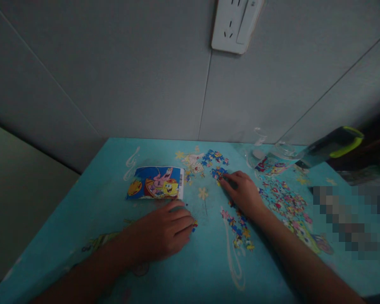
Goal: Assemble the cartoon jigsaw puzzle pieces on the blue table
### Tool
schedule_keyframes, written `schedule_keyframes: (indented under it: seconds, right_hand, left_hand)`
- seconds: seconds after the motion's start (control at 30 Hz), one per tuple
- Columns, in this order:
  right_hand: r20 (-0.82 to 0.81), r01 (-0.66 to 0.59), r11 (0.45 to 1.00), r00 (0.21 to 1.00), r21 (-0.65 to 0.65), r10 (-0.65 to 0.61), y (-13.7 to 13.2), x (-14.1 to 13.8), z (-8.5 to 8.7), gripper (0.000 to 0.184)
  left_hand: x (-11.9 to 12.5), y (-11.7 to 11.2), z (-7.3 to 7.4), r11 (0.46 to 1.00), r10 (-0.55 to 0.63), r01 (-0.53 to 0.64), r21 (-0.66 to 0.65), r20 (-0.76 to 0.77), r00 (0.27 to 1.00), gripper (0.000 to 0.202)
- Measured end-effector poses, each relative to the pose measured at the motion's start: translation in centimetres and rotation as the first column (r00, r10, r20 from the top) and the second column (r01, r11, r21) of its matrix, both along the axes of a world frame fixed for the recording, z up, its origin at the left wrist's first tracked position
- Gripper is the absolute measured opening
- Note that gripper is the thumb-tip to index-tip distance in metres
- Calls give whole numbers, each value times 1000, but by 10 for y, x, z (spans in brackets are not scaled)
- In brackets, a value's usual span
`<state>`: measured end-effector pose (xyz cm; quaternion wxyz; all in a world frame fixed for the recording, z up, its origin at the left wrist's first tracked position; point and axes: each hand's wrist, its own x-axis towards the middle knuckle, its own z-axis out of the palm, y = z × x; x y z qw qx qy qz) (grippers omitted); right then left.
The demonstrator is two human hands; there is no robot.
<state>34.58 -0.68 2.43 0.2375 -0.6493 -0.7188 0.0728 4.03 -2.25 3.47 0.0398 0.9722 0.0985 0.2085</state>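
Note:
My left hand (pixel 174 230) rests on the blue tablecloth with its fingers curled downward. Small jigsaw puzzle pieces (pixel 194 226) show at its fingertips; the thumb is hidden. Farther right, my right hand (pixel 245 195) reaches to a small cluster of blue puzzle pieces (pixel 218 172), thumb and forefinger closing on a piece at its edge. Just behind the left hand lies a picture packet (pixel 158 183) with cartoon figures and a barcode. More loose pieces form a blue group (pixel 213 157) toward the wall and a strip (pixel 237 228) beside my right forearm.
A wide spread of mixed puzzle pieces (pixel 283 198) lies right of my right hand. Behind it stand a clear tub with a cartoon label (pixel 277 162), a small clear container (pixel 258 147) and a dark object with a yellow-green edge (pixel 329 145). The wall carries a socket (pixel 236 25).

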Motion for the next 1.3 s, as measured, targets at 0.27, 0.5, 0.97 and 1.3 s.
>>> schedule_keyframes:
  seconds: [0.27,0.5,0.97,1.3]
  right_hand:
    - [-208,91,994,973,-53,-100,3,3,2,27]
    - [-435,-286,936,883,-204,175,-30,-42,16,21]
    - [-77,-75,996,994,-39,71,-13,-2,3,19]
    - [-158,-56,994,987,-95,41,-15,7,5,20]
  left_hand:
    - [2,-1,0,1000,-12,11,18,42,999,12]
    - [1,0,-1,998,19,-21,53,35,999,14]
    - [-2,8,-12,987,161,-162,-6,-92,983,43]
    - [-4,11,-3,986,164,-162,41,-32,986,28]
